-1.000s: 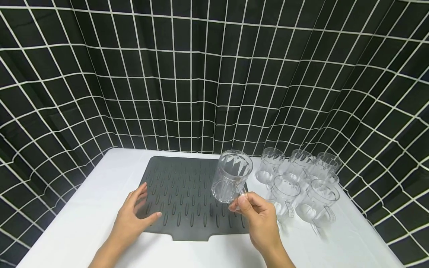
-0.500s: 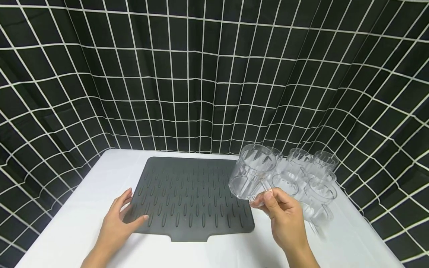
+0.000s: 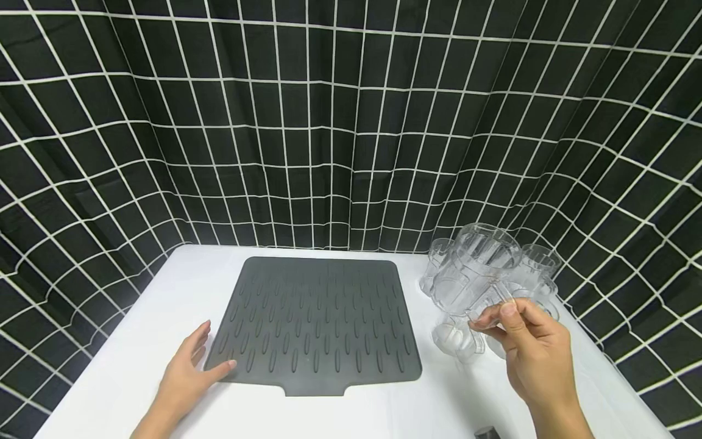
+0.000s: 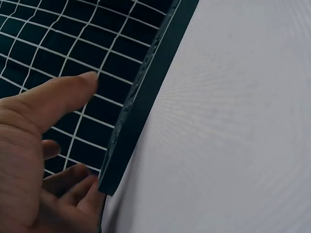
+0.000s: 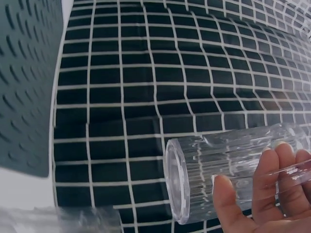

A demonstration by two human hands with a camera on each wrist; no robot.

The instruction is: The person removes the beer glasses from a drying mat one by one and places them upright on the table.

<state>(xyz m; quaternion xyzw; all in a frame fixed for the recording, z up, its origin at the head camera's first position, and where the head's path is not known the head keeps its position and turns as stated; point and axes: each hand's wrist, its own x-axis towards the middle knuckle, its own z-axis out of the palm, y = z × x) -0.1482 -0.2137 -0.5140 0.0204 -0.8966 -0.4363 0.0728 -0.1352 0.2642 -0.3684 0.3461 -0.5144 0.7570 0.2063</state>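
Note:
A clear mug with a handle (image 3: 476, 274) is in my right hand (image 3: 534, 353), pinched by its handle between thumb and fingers, its mouth tilted up and away. It overlaps the group of mugs behind it in the head view, hiding some of them. The right wrist view has the same clear mug (image 5: 206, 179) with its round base toward the dark mat (image 5: 29, 87). My left hand (image 3: 183, 372) hovers by the near left corner of the dark grey ridged mat (image 3: 318, 317), thumb and fingers spread, holding nothing. In the left wrist view, that hand (image 4: 43, 145) is beside the mat's edge (image 4: 141, 102).
Several more clear mugs stand at the right of the white table (image 3: 395, 414), among them a front mug (image 3: 456, 340) and a rear right mug (image 3: 540, 262). A black curtain with white grid lines (image 3: 329, 122) surrounds the table. A small dark object (image 3: 486, 433) shows at the bottom edge.
My right hand has carried the mug rightward from over the mat to over the other mugs. My left hand has shifted a little left and nearer, still spread.

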